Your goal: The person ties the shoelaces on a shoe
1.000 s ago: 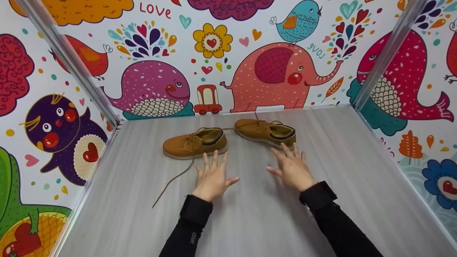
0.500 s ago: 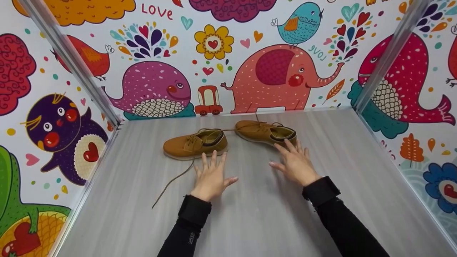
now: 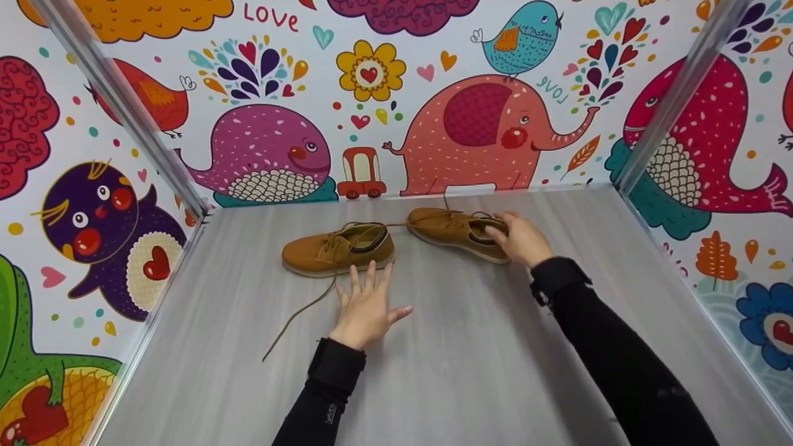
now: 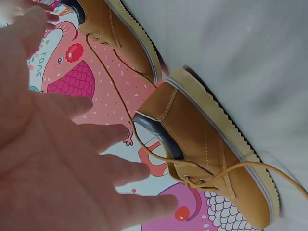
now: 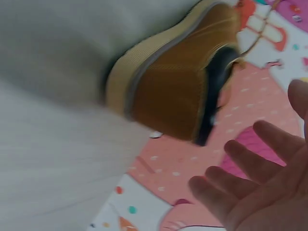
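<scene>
Farther shoe (image 3: 441, 233) taken as landmark: set upright on the counter (image 3: 433, 384), long axis laid crosswise, toe pointed left and slightly away, heel turned toward the right hand (image 3: 525, 241). That hand, clearly the nearer one, is held at the landmark's heel, thumb seen over the opening in the head view. Its fingers are parted, only slightly bent, nothing gripped; contact can't be told, the right wrist view being blurred. Left hand (image 3: 364, 314) is held left of the landmark, on its near side, fingers spread wide, nothing held. Nearer shoe (image 3: 306, 255) is placed left of the landmark, toe also pointed left, loose lace (image 3: 306, 308) strung out from it.
</scene>
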A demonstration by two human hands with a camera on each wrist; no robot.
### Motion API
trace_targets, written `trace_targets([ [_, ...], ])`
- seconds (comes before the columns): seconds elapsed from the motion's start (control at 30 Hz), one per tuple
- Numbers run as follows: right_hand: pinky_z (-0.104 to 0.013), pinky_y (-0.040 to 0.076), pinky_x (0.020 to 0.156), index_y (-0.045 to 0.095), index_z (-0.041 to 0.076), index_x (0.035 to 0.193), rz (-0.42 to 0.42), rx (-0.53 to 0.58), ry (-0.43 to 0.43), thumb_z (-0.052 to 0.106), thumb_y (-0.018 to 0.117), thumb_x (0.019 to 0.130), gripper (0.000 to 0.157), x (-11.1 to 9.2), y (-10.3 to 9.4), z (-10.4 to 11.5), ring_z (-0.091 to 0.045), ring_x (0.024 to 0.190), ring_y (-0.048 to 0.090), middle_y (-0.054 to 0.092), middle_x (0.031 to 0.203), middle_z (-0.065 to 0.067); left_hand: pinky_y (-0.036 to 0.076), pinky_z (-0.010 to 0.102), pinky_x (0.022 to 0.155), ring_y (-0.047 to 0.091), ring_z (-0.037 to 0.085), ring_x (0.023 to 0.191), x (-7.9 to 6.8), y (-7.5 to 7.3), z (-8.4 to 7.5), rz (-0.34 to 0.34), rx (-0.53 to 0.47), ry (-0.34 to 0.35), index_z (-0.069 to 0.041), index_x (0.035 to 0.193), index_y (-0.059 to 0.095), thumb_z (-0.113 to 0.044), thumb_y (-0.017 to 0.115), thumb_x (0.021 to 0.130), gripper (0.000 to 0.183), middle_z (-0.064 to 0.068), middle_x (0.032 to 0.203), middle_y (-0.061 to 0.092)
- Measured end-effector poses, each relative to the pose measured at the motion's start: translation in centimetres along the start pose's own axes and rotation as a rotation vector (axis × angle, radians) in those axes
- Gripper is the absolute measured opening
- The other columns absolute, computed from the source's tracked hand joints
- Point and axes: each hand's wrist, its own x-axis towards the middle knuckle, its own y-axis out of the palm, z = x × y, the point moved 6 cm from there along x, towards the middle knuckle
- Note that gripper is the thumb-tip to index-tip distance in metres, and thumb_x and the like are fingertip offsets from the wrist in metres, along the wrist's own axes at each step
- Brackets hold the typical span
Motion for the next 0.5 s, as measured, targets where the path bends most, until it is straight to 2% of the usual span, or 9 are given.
trace_targets([
  [0.1,-0.054,0.031,0.109,0.044,-0.006,0.144,0.009,-0.002,0.052,0.031,0.051,0.105,0.054,1.8,-0.2,-0.9,-0.045,0.132,0.04,0.044,0.143,-0.031,0.01,0.076,0.104,0.006,0.053,0.144,0.0,0.0,0.0,0.001,0.003,0.001,-0.014,0.157,0.028,-0.057,0.062,0.091,0.086,0.022,0.16,0.02],
  [0.17,-0.054,0.032,0.108,0.045,-0.008,0.142,0.021,-0.003,0.088,0.029,0.05,0.105,0.052,2.7,-0.1,-1.6,-0.045,0.131,0.042,0.046,0.142,-0.03,0.015,0.075,0.104,0.017,0.052,0.142,-0.1,0.1,0.0,0.004,-0.008,0.006,-0.011,0.154,0.035,-0.055,0.062,0.092,0.081,0.023,0.156,0.029],
  [0.23,-0.053,0.036,0.106,0.049,-0.01,0.138,0.026,-0.015,0.106,0.027,0.051,0.105,0.05,3.2,0.0,-2.2,-0.044,0.127,0.047,0.051,0.137,-0.031,0.026,0.071,0.102,0.032,0.05,0.137,-0.2,0.2,-0.1,0.006,-0.022,0.016,-0.009,0.149,0.044,-0.052,0.062,0.093,0.072,0.023,0.149,0.042],
  [0.33,-0.052,0.044,0.097,0.058,-0.013,0.127,0.024,-0.028,0.122,0.023,0.054,0.103,0.043,3.4,0.4,-3.2,-0.042,0.114,0.057,0.06,0.124,-0.03,0.042,0.061,0.094,0.054,0.043,0.118,-0.4,0.4,-0.3,-0.024,-0.046,0.047,-0.006,0.135,0.059,-0.047,0.062,0.095,0.057,0.019,0.129,0.06],
  [0.43,-0.049,0.049,0.087,0.065,-0.012,0.117,0.036,-0.023,0.154,0.02,0.057,0.099,0.037,3.3,0.6,-3.8,-0.038,0.099,0.062,0.065,0.112,-0.028,0.051,0.051,0.082,0.064,0.036,0.1,-0.6,0.6,-0.5,-0.076,-0.089,0.079,-0.004,0.122,0.067,-0.04,0.064,0.097,0.044,0.016,0.112,0.068],
  [0.5,-0.046,0.05,0.084,0.064,-0.011,0.119,0.069,-0.011,0.178,0.019,0.058,0.096,0.038,3.4,0.7,-3.7,-0.036,0.097,0.061,0.065,0.112,-0.027,0.052,0.046,0.076,0.066,0.031,0.091,-0.6,0.9,-0.5,-0.107,-0.13,0.094,-0.003,0.114,0.07,-0.034,0.065,0.097,0.036,0.014,0.103,0.07],
])
